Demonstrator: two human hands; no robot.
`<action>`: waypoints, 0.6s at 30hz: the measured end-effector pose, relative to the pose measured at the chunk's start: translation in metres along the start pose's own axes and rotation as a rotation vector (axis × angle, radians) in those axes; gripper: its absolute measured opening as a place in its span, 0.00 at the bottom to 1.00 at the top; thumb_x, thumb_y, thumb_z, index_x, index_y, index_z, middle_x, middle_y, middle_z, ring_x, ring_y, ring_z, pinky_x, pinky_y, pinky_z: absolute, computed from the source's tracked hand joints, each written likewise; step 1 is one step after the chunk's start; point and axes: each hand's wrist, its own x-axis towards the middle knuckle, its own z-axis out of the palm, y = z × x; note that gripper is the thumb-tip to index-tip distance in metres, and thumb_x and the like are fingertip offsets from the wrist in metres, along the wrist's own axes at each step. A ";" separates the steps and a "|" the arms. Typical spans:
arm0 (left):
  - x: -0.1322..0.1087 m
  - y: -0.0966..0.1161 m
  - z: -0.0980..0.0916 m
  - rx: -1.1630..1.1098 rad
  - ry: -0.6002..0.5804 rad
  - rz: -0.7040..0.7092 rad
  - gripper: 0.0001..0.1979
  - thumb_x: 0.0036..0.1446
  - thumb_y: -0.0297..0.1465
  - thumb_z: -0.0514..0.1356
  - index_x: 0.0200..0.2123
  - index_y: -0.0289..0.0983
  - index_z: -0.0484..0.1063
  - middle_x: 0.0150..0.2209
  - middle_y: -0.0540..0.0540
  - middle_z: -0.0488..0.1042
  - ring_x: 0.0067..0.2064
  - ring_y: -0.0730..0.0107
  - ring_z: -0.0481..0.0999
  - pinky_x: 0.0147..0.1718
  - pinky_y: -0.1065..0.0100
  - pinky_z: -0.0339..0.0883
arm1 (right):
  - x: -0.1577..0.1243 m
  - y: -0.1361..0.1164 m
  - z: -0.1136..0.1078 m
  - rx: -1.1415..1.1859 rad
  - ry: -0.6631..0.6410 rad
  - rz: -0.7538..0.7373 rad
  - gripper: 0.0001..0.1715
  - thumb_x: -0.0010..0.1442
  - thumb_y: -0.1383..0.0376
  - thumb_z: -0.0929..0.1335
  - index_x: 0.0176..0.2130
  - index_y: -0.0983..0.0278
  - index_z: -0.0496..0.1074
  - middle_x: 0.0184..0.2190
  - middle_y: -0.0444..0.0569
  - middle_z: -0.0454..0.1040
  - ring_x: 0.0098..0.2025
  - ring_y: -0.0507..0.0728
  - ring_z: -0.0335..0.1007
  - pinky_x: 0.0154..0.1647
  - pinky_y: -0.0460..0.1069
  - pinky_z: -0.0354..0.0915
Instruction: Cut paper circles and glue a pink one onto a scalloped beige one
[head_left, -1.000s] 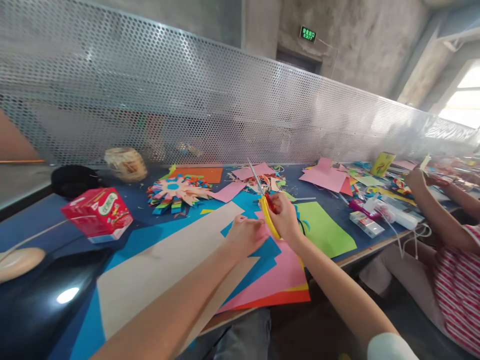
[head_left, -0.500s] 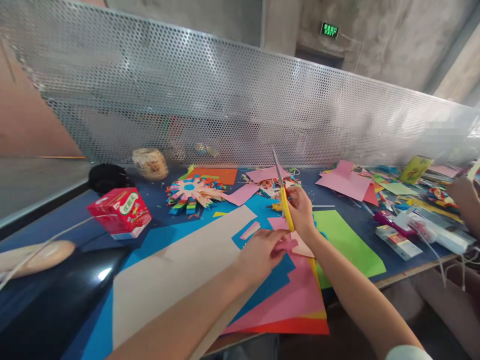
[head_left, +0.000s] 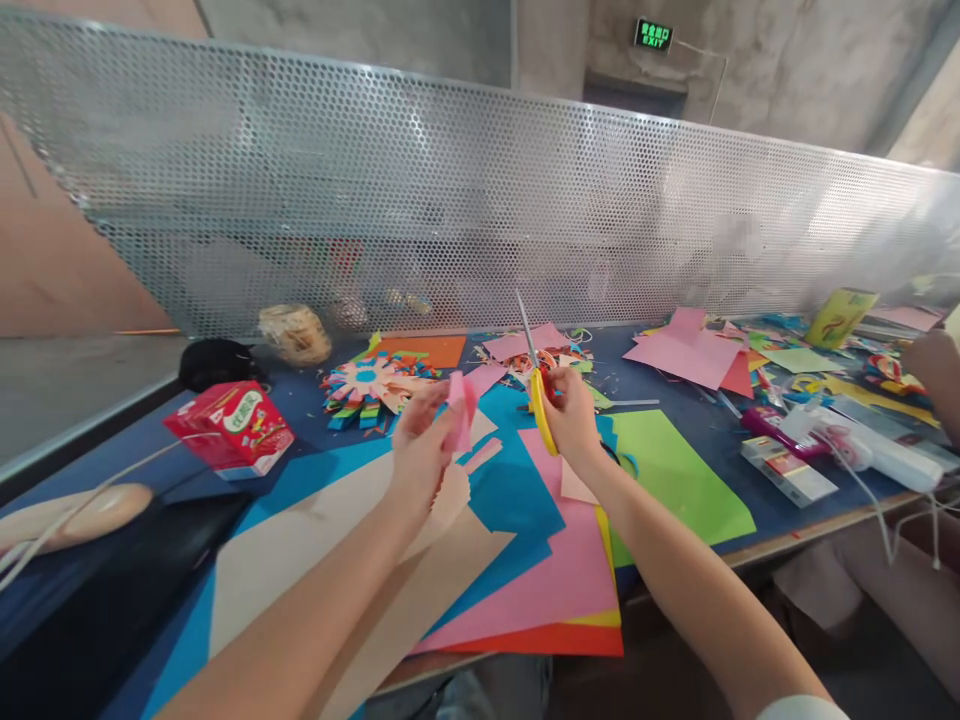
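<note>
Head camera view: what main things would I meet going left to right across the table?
Beige rounded object, red carton, paper flower, pink paper in the left hand, yellow-handled scissors in the right hand, green sheet, yellow-green carton.

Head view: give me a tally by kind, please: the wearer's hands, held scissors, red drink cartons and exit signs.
Hands: 2, left hand gripping pink paper, right hand on the scissors
Held scissors: 1
Red carton: 1
Exit sign: 1
Total: 5
</note>
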 end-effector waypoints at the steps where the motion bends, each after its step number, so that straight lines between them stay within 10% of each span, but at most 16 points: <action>1: 0.005 0.001 -0.001 -0.042 0.060 0.016 0.15 0.40 0.31 0.69 0.35 0.42 0.73 0.38 0.51 0.78 0.40 0.65 0.78 0.31 0.70 0.74 | 0.000 0.001 0.001 -0.007 -0.012 0.006 0.14 0.50 0.59 0.69 0.36 0.60 0.63 0.32 0.45 0.71 0.31 0.54 0.68 0.26 0.46 0.63; 6: 0.026 0.007 -0.008 -0.169 0.114 -0.066 0.07 0.55 0.32 0.59 0.38 0.40 0.73 0.37 0.47 0.80 0.42 0.64 0.79 0.35 0.67 0.74 | -0.003 0.001 0.002 -0.004 -0.069 0.007 0.14 0.51 0.58 0.69 0.37 0.60 0.63 0.36 0.47 0.72 0.35 0.55 0.70 0.27 0.46 0.64; 13: 0.033 0.006 -0.017 -0.124 -0.013 -0.159 0.23 0.58 0.49 0.51 0.34 0.36 0.74 0.38 0.38 0.80 0.49 0.50 0.77 0.44 0.54 0.74 | -0.007 -0.006 0.003 0.026 -0.153 0.047 0.14 0.51 0.56 0.66 0.36 0.60 0.62 0.34 0.46 0.70 0.25 0.52 0.66 0.20 0.46 0.63; 18: 0.037 -0.003 -0.023 0.025 -0.037 -0.110 0.11 0.44 0.29 0.61 0.35 0.35 0.74 0.43 0.39 0.79 0.52 0.52 0.76 0.47 0.58 0.73 | -0.007 -0.005 0.003 0.055 -0.167 0.058 0.15 0.51 0.55 0.66 0.35 0.60 0.61 0.34 0.45 0.68 0.25 0.51 0.66 0.18 0.45 0.62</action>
